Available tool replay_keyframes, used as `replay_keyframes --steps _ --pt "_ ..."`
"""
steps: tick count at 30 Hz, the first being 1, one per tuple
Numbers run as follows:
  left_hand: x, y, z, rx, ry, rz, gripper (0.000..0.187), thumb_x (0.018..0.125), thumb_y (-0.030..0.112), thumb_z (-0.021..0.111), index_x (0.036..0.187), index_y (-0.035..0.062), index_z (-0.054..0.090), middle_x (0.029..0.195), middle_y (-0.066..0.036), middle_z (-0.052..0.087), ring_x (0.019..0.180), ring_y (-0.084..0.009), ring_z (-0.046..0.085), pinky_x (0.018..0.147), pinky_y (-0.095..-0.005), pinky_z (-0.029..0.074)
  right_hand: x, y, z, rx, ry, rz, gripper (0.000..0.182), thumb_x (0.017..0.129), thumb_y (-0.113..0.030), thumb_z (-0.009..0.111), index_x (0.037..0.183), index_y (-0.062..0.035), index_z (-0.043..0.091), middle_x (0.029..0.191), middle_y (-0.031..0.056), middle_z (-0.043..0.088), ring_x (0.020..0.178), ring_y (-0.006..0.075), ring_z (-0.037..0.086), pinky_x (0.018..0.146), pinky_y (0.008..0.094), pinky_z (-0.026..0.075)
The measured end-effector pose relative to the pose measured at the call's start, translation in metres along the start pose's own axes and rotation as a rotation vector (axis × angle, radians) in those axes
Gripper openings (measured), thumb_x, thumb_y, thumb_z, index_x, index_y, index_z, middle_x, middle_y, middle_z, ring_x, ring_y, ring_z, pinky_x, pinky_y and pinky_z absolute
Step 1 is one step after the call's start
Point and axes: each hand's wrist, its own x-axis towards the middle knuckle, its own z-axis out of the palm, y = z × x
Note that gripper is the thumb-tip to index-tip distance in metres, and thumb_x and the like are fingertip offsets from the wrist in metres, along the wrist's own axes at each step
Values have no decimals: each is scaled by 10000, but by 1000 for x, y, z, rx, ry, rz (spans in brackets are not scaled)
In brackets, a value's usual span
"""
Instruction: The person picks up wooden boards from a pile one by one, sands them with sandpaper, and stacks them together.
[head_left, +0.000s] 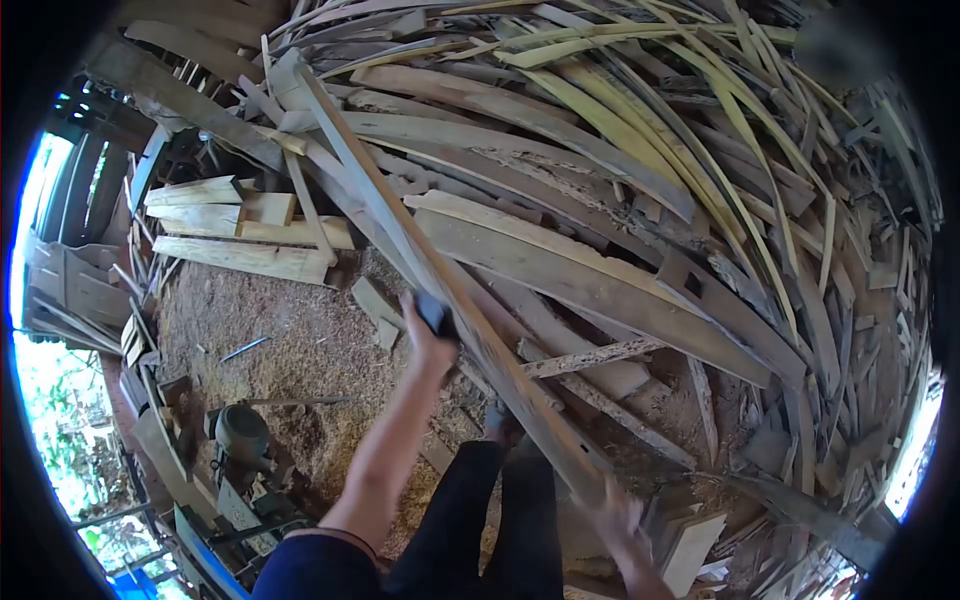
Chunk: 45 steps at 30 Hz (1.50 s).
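Observation:
A long wooden plank (440,275) runs diagonally across the middle, from the upper left down to the lower right. My left hand (429,340) is closed on a small dark block (434,314), which lies against the plank's left edge. Close to the plank's lower end is my right hand (615,515), blurred, with its fingers wrapped round that end. My legs in dark trousers show below the plank.
Long curved boards (590,270) lie heaped behind and to the right. Shorter pale boards (245,255) rest at the left on ground covered in sawdust (270,330). A dark rounded machine part (243,432) stands at the lower left.

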Motion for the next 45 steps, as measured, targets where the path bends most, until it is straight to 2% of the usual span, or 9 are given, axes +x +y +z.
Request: replay_keyframes --steps 6,10,11,13,21,26,32,36,45 --pt "45 112 104 158 -334 297 447 913 461 446 1188 108 466 935 -77 580 856 -252 577 807 -426 499 234 -212 -116 88 514 -452 520 808 -320 640 1287 -198 479 802 111 652 634 264 642 556 369 509" --pt "-1 93 85 323 -404 299 384 953 367 420 1203 78 449 1002 -91 578 913 -244 580 826 -396 490 329 -309 -139 127 873 -845 415 839 -206 595 1243 -149 516 1073 158 609 879 270 634 796 402 511" --pt "-22 75 67 316 -295 280 360 959 350 423 1193 79 453 1026 -87 574 929 -237 581 807 -380 492 307 -318 -147 267 571 -804 402 849 -223 583 1234 -125 523 1085 166 609 897 282 632 806 404 505" --pt "-51 30 9 340 -189 150 312 943 345 478 1101 76 481 1086 -100 568 923 -222 596 756 -344 508 259 -309 -142 548 117 -807 396 881 -275 542 1223 -76 527 1100 188 610 959 320 617 833 405 484" --pt "-190 -74 -48 163 285 -187 316 855 357 610 958 70 524 878 -122 639 748 -239 636 663 -359 537 37 3 125 415 12 13 231 839 -268 524 959 -117 651 939 170 641 896 361 608 759 433 485" --pt "-205 -89 59 287 -122 -4 361 819 346 671 1012 59 566 884 -55 617 770 -174 612 698 -310 498 -68 30 95 493 -58 691 252 803 -297 577 946 -111 668 887 151 665 877 315 641 781 405 498" --pt "-248 -60 78 810 -330 -2 414 797 423 684 958 49 605 818 11 573 736 -84 519 689 -263 421 -4 -37 34 1045 115 19 302 903 -310 503 983 -40 611 753 114 627 695 200 614 624 338 463" --pt "-264 -45 46 1241 -350 42 491 854 482 595 1029 23 589 878 -14 588 807 -101 542 732 -291 439 -5 -101 -56 2010 -457 65 474 907 -367 549 1282 -92 463 1197 46 522 1085 168 512 886 344 428" --pt "-285 -84 36 1801 -493 -131 727 927 556 363 1369 -19 321 1369 -192 377 1249 -281 380 1030 -353 307 -52 -118 -64 2077 -66 259 348 836 -235 663 1133 -84 562 1033 17 612 914 143 596 759 296 487"
